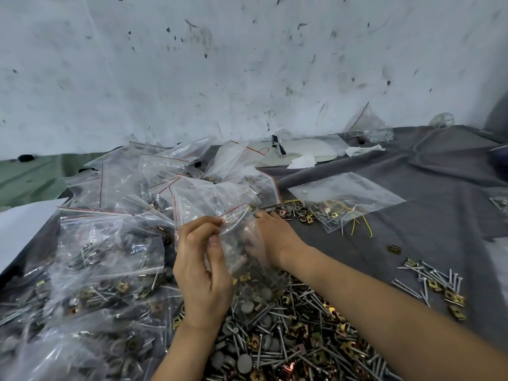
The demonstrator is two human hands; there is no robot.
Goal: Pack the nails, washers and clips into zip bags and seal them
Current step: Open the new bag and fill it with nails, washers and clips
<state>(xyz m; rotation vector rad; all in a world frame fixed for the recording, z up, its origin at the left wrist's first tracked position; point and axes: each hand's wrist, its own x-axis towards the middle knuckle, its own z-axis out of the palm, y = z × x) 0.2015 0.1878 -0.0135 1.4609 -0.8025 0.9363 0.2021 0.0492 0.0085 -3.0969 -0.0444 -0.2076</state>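
Both hands were close together at one zip bag [236,243], held just above the loose heap [288,325] of nails, washers and clips. The left hand [203,259] pinched the bag's near lip between thumb and curled fingers, just under the red zip line. The right hand [275,237] lay against the bag's far side, its fingers veiled by the film. Whether they were inside the mouth dropping parts or clamped on the other lip could not be told.

Some pieces showed low in the bag, so the step looked like filling, or the moment just before sealing. The next move probably called for the right hand to come clear of the mouth. Both lips would then need lining up and the zip pressing shut along its length, with nothing caught in the track.

Left of the left hand lay packed bags [110,243], piled on one another. Beyond the hands sat a tumble of empty-looking bags [178,166]. Right of the right hand a flat bag [346,193] with yellow wire and a few nails lay on the grey cloth [439,171]. Further right was a small scatter [434,281] of nails and clips. The bags crowding beyond the fingers, and nail points that could pierce the film, seemed the likeliest nuisances.
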